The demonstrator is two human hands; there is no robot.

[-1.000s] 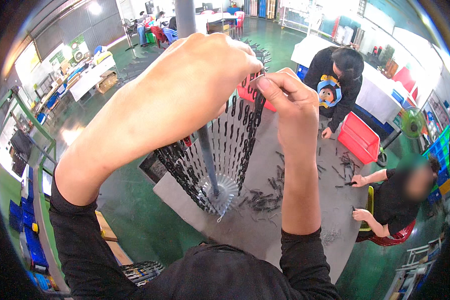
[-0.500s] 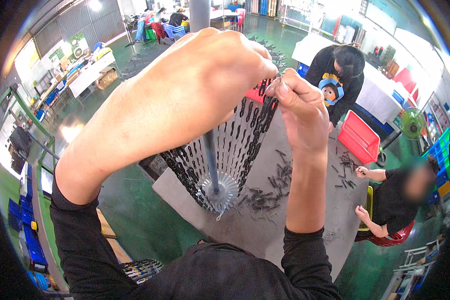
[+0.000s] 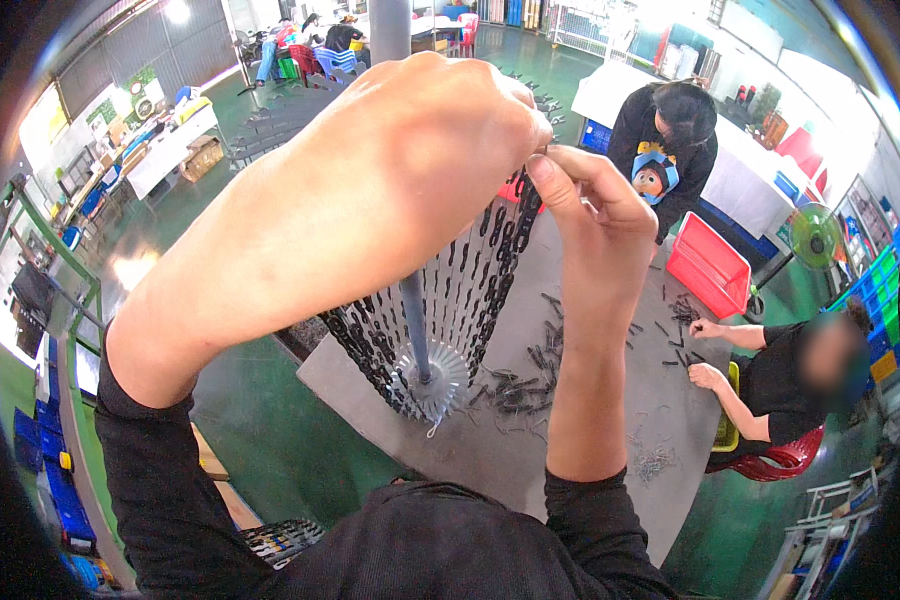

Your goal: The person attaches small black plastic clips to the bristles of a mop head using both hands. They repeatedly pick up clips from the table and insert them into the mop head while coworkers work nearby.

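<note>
- Two hands meet toward 1 o'clock: the left hand (image 3: 455,120) with its back to the view, the right hand (image 3: 598,205) showing its thumb and bent fingers.
- Right grip: thumb and forefinger draw close at the tips; whether a link is pinched there, I cannot tell. Left grip: fingertips hidden, so I cannot tell either.
- Just below the fingertips runs a black chain strand (image 3: 511,243), its long axis slanting from about 1 o'clock toward 7, upper end pointing to the hands.
- Many similar strands fan around a grey post (image 3: 416,320), converging on a toothed pale disc (image 3: 445,386) near 6 o'clock. Work looks well along, though the hidden top leaves the remainder uncertain.
- Loose black pieces (image 3: 520,390) lie on the counter (image 3: 495,455) at the disc's 3 o'clock, apparently unused.
- Farther out, at 3 o'clock: a red tray (image 3: 710,262) and, just below, a seated co-worker (image 3: 792,390).
</note>
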